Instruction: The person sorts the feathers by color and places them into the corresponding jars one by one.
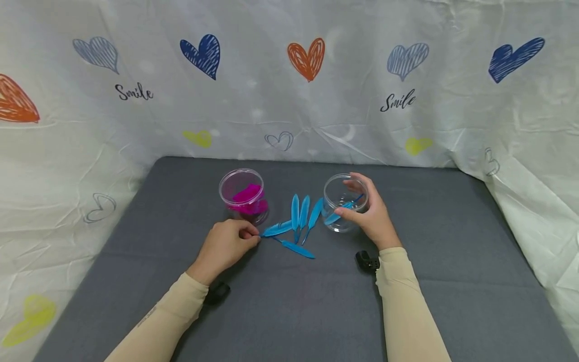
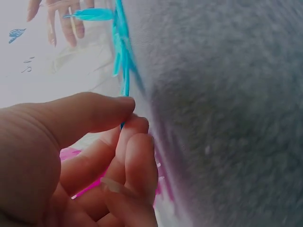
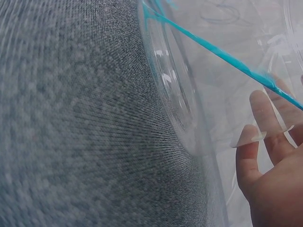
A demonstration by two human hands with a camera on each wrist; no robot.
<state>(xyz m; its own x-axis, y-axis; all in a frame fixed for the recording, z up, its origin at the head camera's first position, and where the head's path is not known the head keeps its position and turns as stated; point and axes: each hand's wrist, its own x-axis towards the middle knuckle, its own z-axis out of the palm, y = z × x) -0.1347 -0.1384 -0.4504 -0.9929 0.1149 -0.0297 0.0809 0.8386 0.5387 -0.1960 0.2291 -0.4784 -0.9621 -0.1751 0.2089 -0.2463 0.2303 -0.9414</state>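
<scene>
My left hand (image 1: 229, 244) pinches the quill end of a blue feather (image 1: 278, 229) between thumb and fingertips, low over the cloth; the left wrist view shows the quill (image 2: 126, 87) at the thumb tip. Several more blue feathers (image 1: 304, 210) lie fanned out just right of it. My right hand (image 1: 372, 216) grips a clear plastic cup (image 1: 340, 227) from its right side, thumb in front and fingers behind. Inside that cup one blue feather (image 3: 227, 57) leans diagonally against the wall. Another blue feather (image 1: 298, 249) lies nearest me, pointing right.
A second clear cup (image 1: 241, 174) with magenta feathers (image 1: 249, 198) inside stands behind my left hand. Grey cloth (image 1: 298, 311) covers the table. A white curtain (image 1: 253, 100) printed with hearts hangs at the back and sides.
</scene>
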